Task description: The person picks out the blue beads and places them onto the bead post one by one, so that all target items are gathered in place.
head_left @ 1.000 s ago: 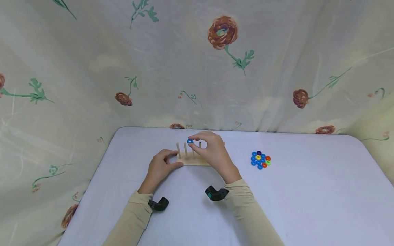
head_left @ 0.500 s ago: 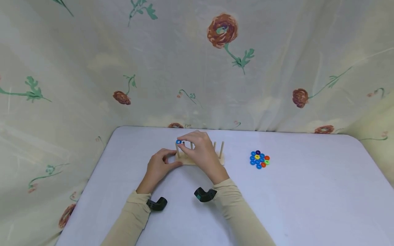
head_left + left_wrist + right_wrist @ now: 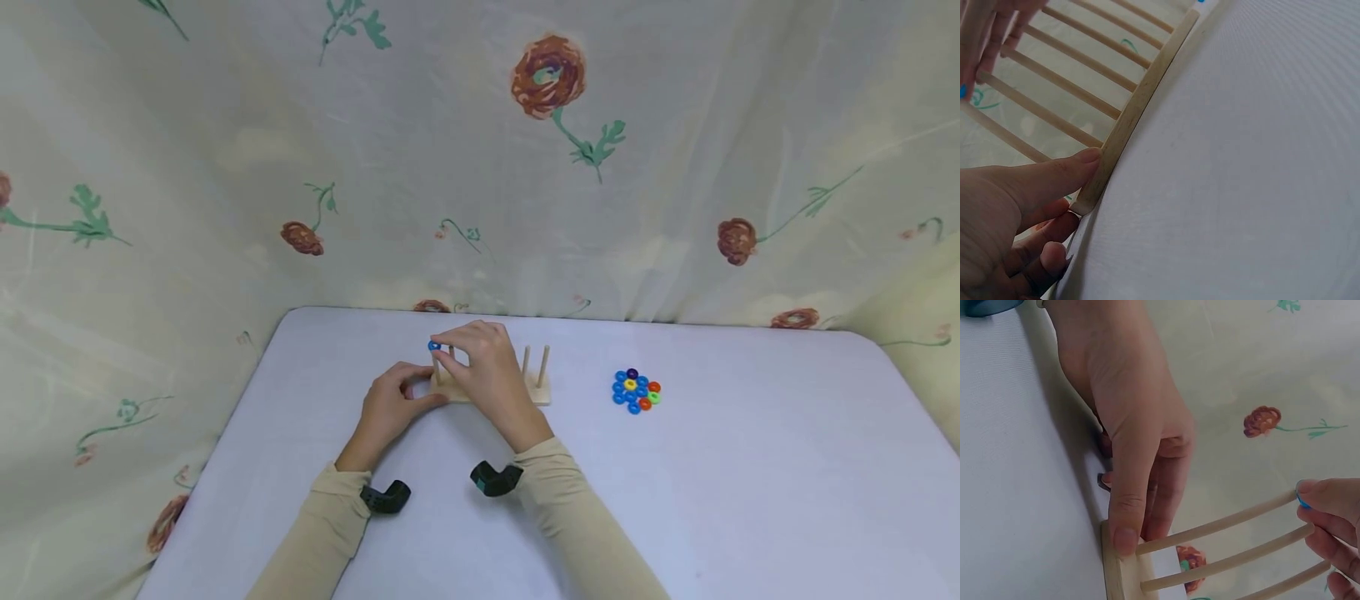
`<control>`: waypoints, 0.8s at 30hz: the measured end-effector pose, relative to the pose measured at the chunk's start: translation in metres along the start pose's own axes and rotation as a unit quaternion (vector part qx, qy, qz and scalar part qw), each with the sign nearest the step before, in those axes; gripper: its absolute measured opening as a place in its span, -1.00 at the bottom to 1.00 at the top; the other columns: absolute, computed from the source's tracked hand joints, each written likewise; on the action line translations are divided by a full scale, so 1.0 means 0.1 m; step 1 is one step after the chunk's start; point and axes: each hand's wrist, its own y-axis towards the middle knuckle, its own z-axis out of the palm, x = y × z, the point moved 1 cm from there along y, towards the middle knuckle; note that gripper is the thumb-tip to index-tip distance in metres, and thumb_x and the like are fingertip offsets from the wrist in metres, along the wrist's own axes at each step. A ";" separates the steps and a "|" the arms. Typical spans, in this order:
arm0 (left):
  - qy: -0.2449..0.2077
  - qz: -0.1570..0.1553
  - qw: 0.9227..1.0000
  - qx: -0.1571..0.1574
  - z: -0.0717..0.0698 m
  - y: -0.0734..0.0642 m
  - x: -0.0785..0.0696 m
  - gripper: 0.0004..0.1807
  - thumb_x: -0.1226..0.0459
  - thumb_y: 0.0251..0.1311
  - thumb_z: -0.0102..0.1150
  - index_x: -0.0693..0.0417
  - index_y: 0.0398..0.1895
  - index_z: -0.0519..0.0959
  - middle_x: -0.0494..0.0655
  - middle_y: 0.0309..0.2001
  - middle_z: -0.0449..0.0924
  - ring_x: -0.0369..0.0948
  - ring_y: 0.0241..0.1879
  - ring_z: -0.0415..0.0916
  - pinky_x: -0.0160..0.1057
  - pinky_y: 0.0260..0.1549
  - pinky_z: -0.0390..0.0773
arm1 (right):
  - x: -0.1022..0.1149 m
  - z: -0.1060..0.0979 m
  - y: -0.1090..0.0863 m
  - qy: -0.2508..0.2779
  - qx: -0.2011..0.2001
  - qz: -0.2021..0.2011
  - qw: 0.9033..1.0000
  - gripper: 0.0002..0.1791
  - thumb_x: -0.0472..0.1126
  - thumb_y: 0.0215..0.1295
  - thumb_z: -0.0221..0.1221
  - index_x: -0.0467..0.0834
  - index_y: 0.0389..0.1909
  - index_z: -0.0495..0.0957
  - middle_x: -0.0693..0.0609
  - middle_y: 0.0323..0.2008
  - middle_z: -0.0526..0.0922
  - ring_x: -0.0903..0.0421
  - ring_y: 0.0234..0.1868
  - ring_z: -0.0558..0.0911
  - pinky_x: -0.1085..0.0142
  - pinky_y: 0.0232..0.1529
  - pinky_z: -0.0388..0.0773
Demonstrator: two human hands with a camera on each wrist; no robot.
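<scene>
A wooden peg rack (image 3: 540, 395) with several upright pegs stands on the table. My left hand (image 3: 391, 411) grips the left end of its base, thumb on the near side; the left wrist view shows the thumb pressing on the base (image 3: 1136, 103). Between thumb and forefinger my right hand (image 3: 491, 371) pinches a small blue ring (image 3: 434, 345) at the top of the leftmost peg. In the right wrist view the ring (image 3: 1302, 499) sits right at the peg's tip (image 3: 1290, 496). The right hand hides the middle pegs in the head view.
To the right of the rack lies a cluster of small rings (image 3: 631, 396), mostly blue, with orange, yellow, green and dark purple ones. A flowered curtain (image 3: 480, 167) hangs behind the white table (image 3: 750, 450). Each wrist wears a black camera (image 3: 497, 479).
My right hand has moved left with the blue ring, from over the inner pegs to the leftmost peg's top, uncovering the right-hand pegs. The left hand keeps its grip on the base.
</scene>
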 end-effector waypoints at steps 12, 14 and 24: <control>-0.003 0.001 1.000 0.001 -0.01 -0.01 -0.02 -0.45 0.07 0.04 0.60 0.00 0.12 0.71 -0.06 -0.24 0.60 -0.24 -0.45 0.33 -0.34 -0.47 0.28 | 0.01 0.03 -0.01 -0.004 -0.014 -0.011 1.000 -0.72 -0.13 0.28 0.43 -0.07 0.00 0.79 0.05 0.00 0.81 0.05 0.09 0.68 0.04 0.18 0.49; -0.004 0.001 1.000 0.001 -0.01 -0.02 -0.03 -0.45 0.07 0.03 0.61 0.00 0.12 0.71 -0.05 -0.23 0.61 -0.24 -0.45 0.33 -0.34 -0.47 0.28 | 0.01 0.02 -0.01 -0.004 -0.019 -0.012 1.000 -0.69 -0.13 0.27 0.44 -0.08 0.02 0.78 0.05 0.03 0.80 0.04 0.12 0.66 0.04 0.19 0.49; -0.010 -0.006 1.000 -0.002 -0.02 -0.02 -0.03 -0.45 0.10 0.02 0.62 0.00 0.12 0.72 -0.05 -0.25 0.60 -0.25 -0.45 0.33 -0.36 -0.48 0.27 | 0.01 -0.01 -0.01 0.001 -0.024 -0.005 1.000 -0.69 -0.13 0.27 0.43 -0.08 0.02 0.78 0.05 -0.04 0.82 0.04 0.08 0.67 0.03 0.16 0.50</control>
